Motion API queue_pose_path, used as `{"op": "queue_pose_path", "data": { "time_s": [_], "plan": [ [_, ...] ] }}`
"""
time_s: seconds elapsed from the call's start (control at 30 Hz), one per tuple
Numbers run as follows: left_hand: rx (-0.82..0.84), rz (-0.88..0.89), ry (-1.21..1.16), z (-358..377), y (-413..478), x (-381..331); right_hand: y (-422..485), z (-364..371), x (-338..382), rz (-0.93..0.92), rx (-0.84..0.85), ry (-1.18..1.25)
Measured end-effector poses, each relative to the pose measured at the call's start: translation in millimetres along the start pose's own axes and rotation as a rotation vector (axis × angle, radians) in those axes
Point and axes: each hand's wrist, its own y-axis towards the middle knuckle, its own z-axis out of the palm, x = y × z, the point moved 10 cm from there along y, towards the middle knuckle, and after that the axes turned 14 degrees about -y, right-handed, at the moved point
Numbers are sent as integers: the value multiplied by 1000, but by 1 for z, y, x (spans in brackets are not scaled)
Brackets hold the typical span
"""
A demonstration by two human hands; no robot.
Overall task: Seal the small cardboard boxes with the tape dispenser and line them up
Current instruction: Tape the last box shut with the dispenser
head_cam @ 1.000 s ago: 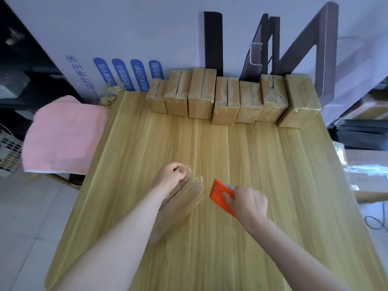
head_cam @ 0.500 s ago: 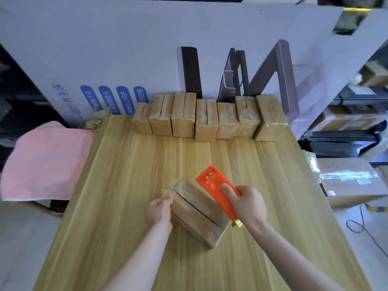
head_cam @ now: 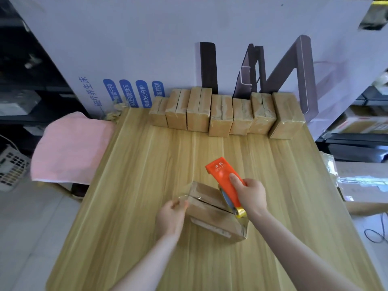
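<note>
A small cardboard box (head_cam: 212, 215) lies flat and slanted on the wooden table (head_cam: 147, 164), its top seam showing. My left hand (head_cam: 171, 216) pinches a clear tape end at the box's left end. My right hand (head_cam: 251, 195) grips the orange tape dispenser (head_cam: 225, 179), which rests over the box's right end with its tape roll against the top. Several taped boxes (head_cam: 220, 118) stand in a row along the table's far edge.
A large white carton panel (head_cam: 168, 49) with blue labels stands behind the row. A pink cloth (head_cam: 71, 148) lies over a seat left of the table. Cartons and shelves stand to the right, and a cable lies on the floor.
The box has gone from tilted under my left hand to lying flat. My left hand now holds the tape end at its left, and the dispenser has moved over the box's right end.
</note>
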Motion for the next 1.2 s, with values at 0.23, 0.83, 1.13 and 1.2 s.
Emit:
{"op": "queue_pose_path", "data": {
  "time_s": [0.23,0.83,1.13,1.2],
  "plan": [
    [322,304,367,57,52,-70,-6,2,-5,-6,-11,37],
    [279,535,117,54,16,-60,-7,0,-8,-26,-50,48],
    [640,97,-172,87,15,-17,-7,2,-9,-20,-65,76],
    [637,57,-198,87,15,-18,-7,3,-11,-23,-64,85]
  ]
}}
